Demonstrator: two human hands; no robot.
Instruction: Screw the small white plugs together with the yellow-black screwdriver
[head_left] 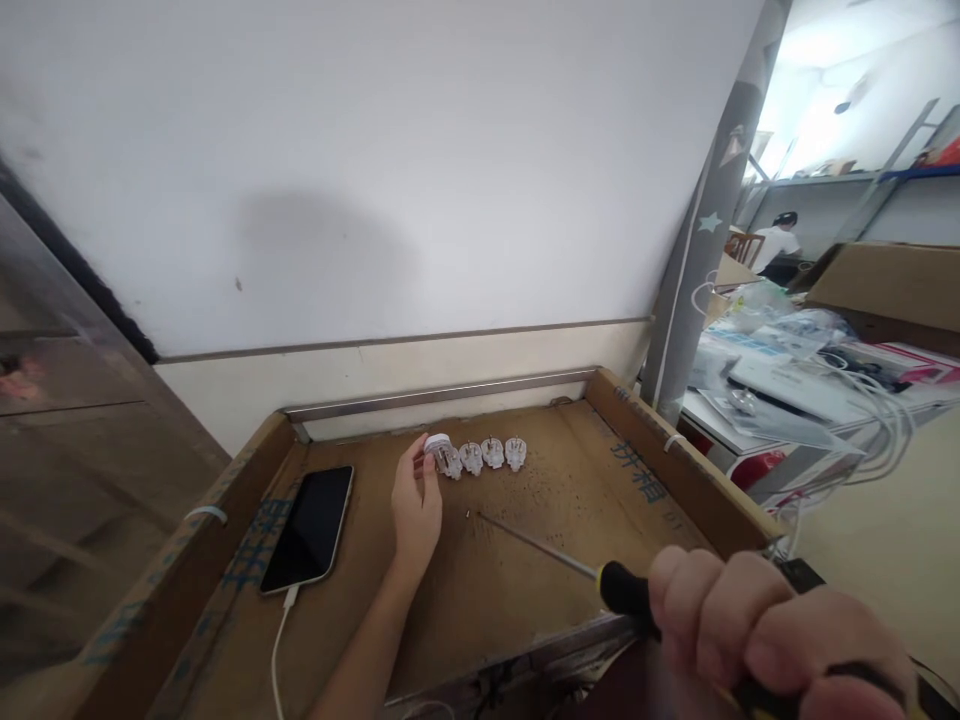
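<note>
Screwdriver handle (627, 590) largely invisible within right hand (784, 630)

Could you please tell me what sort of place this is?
Probably a workshop: a brown cardboard-covered bench, translucent whitish plastic plug parts, and a yellow and black screwdriver in the right hand.

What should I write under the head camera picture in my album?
Left hand at a row of plug parts, right hand gripping a screwdriver.

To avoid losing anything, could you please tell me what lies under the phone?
The phone rests on brown cardboard, with blue writing visible beside its left edge; whatever the phone itself covers cannot be seen.
</note>
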